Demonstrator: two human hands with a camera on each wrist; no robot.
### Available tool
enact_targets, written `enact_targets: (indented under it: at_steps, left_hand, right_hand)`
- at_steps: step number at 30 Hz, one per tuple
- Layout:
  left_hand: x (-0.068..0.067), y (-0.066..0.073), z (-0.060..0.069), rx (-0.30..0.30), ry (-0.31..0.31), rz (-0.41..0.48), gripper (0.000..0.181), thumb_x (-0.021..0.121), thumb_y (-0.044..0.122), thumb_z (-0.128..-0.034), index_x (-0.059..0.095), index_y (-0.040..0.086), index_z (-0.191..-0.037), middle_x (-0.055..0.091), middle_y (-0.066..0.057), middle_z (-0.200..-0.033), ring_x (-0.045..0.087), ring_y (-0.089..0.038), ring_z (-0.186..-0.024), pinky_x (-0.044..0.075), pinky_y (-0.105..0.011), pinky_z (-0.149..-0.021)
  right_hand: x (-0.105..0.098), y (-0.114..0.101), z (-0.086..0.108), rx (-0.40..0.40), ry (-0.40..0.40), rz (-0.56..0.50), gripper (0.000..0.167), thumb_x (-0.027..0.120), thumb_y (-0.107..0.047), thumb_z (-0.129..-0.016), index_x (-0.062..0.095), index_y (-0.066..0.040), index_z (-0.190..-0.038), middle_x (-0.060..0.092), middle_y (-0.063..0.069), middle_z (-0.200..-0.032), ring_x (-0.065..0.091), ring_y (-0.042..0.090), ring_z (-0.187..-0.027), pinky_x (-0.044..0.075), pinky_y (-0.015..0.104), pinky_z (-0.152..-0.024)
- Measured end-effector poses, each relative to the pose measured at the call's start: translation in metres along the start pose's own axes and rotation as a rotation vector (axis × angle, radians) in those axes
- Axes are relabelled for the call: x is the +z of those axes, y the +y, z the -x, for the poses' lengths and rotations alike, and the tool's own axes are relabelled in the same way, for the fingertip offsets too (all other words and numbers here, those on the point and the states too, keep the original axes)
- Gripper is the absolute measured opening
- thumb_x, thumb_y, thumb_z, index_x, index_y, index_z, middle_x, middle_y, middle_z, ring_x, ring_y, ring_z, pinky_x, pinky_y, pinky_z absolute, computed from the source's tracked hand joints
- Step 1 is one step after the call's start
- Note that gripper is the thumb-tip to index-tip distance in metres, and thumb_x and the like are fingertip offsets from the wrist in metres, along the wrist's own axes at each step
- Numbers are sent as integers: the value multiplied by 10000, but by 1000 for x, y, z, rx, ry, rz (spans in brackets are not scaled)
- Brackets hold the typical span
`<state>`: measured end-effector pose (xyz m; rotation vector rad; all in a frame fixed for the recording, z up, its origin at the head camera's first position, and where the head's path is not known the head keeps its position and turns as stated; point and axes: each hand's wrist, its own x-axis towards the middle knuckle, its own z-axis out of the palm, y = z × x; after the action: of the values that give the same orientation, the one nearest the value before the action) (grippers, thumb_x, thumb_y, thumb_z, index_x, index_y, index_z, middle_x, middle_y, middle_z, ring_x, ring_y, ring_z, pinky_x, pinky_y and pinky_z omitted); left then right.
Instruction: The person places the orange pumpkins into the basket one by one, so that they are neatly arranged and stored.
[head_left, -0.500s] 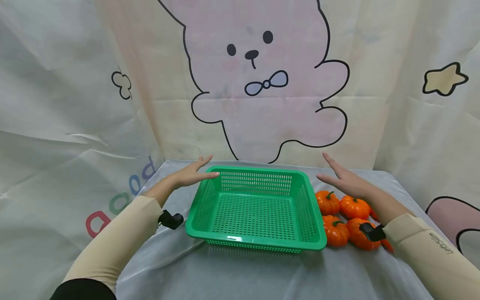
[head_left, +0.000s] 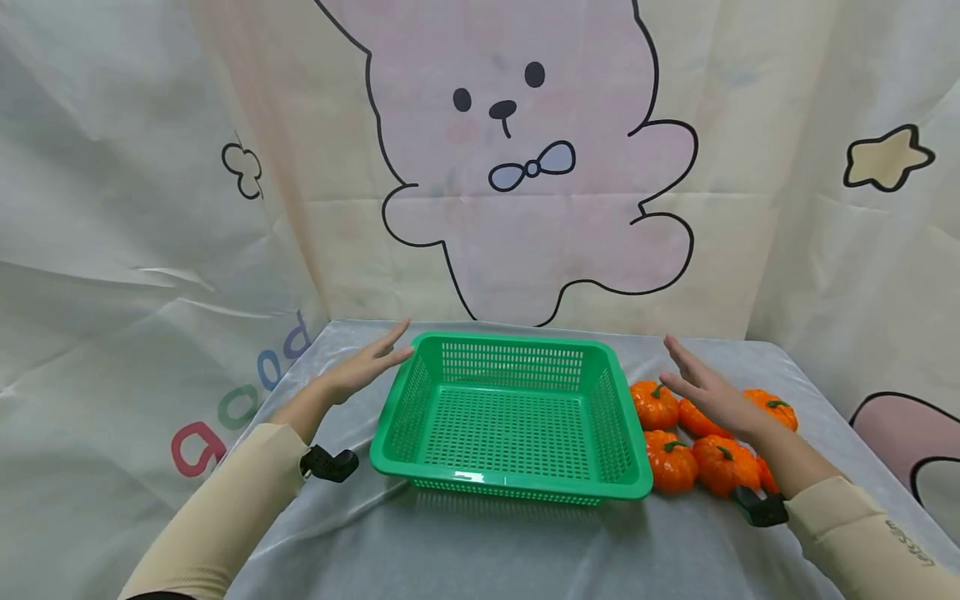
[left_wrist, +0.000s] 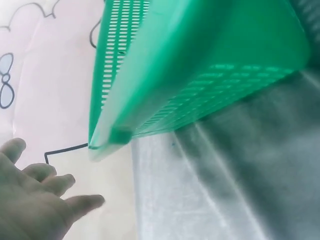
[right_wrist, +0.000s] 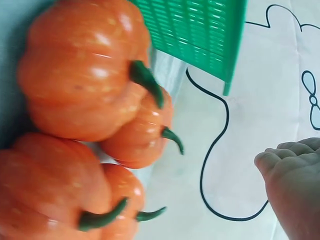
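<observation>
There is one desk [head_left: 480,554] and one green basket [head_left: 512,493]. Six orange pumpkins [head_left: 671,462] show, some partly hidden by an arm, so I cannot rule out more. There are two hands, one left hand [head_left: 362,369] and one right hand [head_left: 707,390]. The wall cloth carries one bear [head_left: 517,242], one bow [head_left: 532,167], one star [head_left: 888,158] and four coloured letters [head_left: 182,450].

My right hand [head_left: 711,394] partly hides an orange pumpkin [head_left: 693,422] in the head view, where the top edge crops a printed bear [head_left: 525,242]. At left wrist, the green basket [left_wrist: 155,75], near rim blurred, and my left hand [left_wrist: 40,200] run out of frame.
</observation>
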<state>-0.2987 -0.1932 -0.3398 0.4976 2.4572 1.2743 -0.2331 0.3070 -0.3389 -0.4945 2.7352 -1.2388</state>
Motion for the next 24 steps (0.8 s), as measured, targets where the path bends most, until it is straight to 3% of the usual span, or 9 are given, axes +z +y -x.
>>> enact_targets:
  at_steps: [7,14,17,20,22,24]
  left_hand:
    - [7,-16,3,71,36,139,651,325,420,-997,-40,255,-1509,-106,-72,-1576,-31,-370,-1435,61,-604,-1105]
    - [12,-31,6,110,46,216,648,316,387,-1006,-51,215,-1511,-139,-82,-1569,-71,-365,-1431,0,-584,-1116]
    - [13,-35,8,116,62,234,667,318,396,-1004,-56,179,-1511,-131,-108,-1568,-86,-372,-1427,-10,-581,-1116]
    - [16,-37,11,115,68,242,683,328,396,-1001,-56,151,-1510,-106,-132,-1568,-67,-384,-1425,-2,-580,-1117]
    - [19,-38,12,115,61,239,699,332,410,-997,-65,145,-1508,-100,-148,-1566,-58,-392,-1424,5,-584,-1115]
    - [21,-38,12,108,66,241,709,340,418,-993,-63,144,-1508,-91,-145,-1568,-54,-378,-1428,14,-574,-1120]
  right_hand:
    - [12,11,16,-16,12,-17,733,418,-262,-987,-52,-2,-1486,-15,286,-1530,81,548,-1346,161,669,-996]
    - [25,18,26,-22,-12,-61,796,494,-212,-955,-63,-18,-1490,-33,254,-1544,51,517,-1362,224,618,-1004]
    - [30,21,29,-40,-25,-69,818,523,-196,-940,-57,-41,-1496,-28,244,-1548,52,513,-1361,356,323,-1048]
    - [34,25,32,-69,-30,-79,839,550,-156,-920,-47,-40,-1497,-22,250,-1546,57,519,-1351,290,47,-948]
    - [37,29,34,-97,-24,-73,855,571,-122,-899,-34,-24,-1495,-4,269,-1539,82,493,-1353,258,5,-901]
    - [40,34,36,-105,-14,-50,875,598,-111,-876,-13,-14,-1495,20,270,-1538,109,286,-1433,254,14,-911]
